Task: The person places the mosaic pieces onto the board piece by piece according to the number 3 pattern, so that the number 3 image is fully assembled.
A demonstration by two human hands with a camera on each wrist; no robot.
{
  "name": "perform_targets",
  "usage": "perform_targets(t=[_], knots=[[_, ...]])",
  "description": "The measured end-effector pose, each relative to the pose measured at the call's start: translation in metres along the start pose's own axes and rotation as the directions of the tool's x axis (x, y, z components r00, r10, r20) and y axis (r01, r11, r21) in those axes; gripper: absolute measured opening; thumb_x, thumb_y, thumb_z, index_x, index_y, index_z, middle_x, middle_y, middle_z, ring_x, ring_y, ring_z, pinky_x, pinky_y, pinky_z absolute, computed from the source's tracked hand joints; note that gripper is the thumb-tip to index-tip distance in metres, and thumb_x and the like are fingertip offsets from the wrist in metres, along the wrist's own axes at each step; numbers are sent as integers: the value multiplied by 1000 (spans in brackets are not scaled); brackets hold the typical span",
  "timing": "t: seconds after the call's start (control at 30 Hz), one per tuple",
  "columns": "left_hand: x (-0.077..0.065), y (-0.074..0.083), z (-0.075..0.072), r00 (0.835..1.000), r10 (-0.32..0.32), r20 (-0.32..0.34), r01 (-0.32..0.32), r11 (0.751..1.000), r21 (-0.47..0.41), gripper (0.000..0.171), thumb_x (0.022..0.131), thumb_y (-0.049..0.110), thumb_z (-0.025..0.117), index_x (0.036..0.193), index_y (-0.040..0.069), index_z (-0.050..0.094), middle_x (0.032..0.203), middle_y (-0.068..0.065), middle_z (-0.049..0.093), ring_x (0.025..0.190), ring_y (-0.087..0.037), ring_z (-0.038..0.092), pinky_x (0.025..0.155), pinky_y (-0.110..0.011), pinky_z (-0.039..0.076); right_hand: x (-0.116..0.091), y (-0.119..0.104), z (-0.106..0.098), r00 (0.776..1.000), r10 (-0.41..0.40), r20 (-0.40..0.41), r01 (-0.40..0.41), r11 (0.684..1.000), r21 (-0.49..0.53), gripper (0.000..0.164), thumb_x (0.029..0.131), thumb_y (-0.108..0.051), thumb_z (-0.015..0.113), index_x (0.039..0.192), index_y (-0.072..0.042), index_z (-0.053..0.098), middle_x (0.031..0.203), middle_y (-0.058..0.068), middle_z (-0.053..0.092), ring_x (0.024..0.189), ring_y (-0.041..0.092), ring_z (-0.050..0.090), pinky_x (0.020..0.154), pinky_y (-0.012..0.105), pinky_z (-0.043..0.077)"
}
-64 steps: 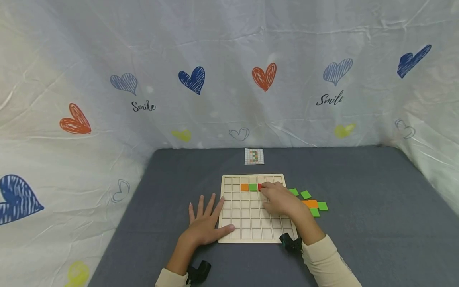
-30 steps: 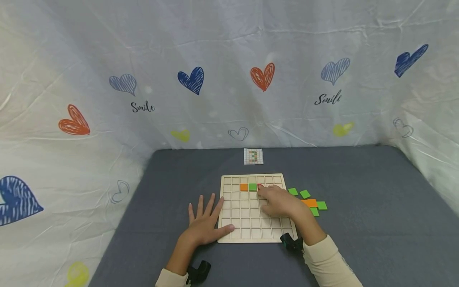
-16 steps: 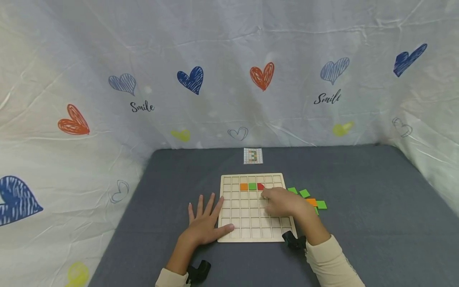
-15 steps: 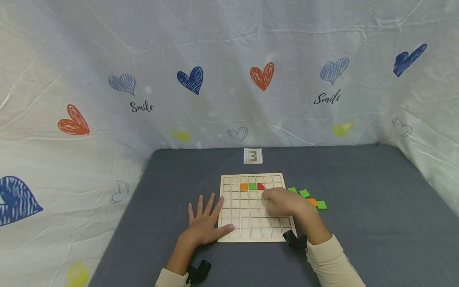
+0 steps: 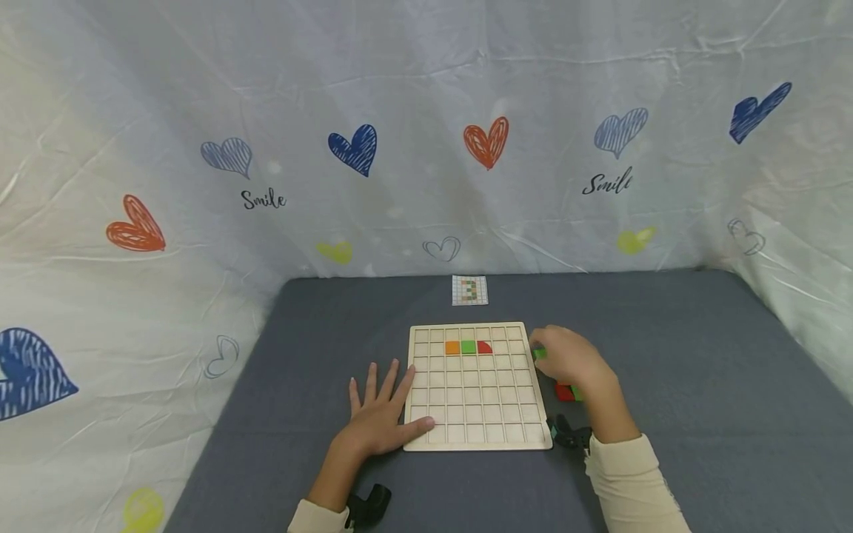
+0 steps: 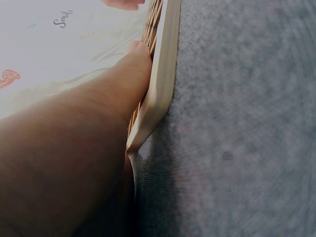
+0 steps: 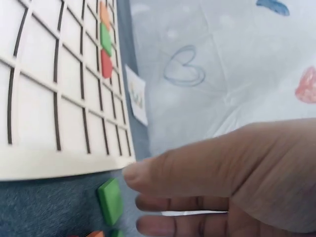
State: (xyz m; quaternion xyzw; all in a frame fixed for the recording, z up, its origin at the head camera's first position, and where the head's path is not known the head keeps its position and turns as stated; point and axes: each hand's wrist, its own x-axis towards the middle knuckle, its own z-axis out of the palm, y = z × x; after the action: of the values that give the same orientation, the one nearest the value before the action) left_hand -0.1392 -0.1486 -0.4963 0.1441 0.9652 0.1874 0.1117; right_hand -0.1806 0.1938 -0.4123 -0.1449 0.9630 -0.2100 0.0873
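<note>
A pale wooden grid board lies on the grey table. Its second row holds an orange tile, a green tile and a red quarter-round piece. My left hand lies flat at the board's lower-left corner, its thumb against the board's edge. Right of the board, my right hand hovers low over the loose tiles. Its straight fingers reach to a green tile lying on the table. It grips nothing that I can see.
A small pattern card lies beyond the board. A red tile and a green tile show under my right wrist; other loose tiles are hidden by the hand. A heart-printed cloth backdrop encloses the table on three sides.
My right hand left the red piece in its cell and moved right, off the board, onto the loose tiles. The left hand has stayed put.
</note>
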Motion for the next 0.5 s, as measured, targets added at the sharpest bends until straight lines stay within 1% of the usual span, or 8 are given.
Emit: perform_targets(t=[0.13,0.2,0.37,0.5], knots=[[-1,1,-1,1000,1,-2,-1,1000,-11,104,81,88,44,163,32,11,168,-2,0,149,-36,-18,107,-66,-22,3,6,1,999,46,-20,-46,999,-8,28,86,7,64,113,4,70,112,22,66,103,40,61,78,53,52],[-1,1,-2,1000,1,0,-1,1000,-16,104,81,88,44,163,32,11,168,-2,0,149,-36,-19,107,-66,-22,4,9,4,998,61,-24,-61,998,-14,28,85,8,64,111,3,70,111,21,66,101,38,61,77,52,52],[-1,1,-1,1000,-2,2,2,1000,-4,103,82,86,45,163,32,12,168,-2,0,149,-36,-19,107,-66,-21,9,16,10,996,81,-26,-82,996,-22,25,84,6,67,108,3,70,109,21,67,99,39,62,78,53,52],[-2,3,-4,1000,-8,21,8,1000,6,101,84,84,47,163,31,11,168,-3,-1,149,-37,-19,107,-66,-21,11,18,12,996,82,-29,-82,996,-20,26,82,7,68,107,3,70,109,21,66,100,40,61,78,54,52]])
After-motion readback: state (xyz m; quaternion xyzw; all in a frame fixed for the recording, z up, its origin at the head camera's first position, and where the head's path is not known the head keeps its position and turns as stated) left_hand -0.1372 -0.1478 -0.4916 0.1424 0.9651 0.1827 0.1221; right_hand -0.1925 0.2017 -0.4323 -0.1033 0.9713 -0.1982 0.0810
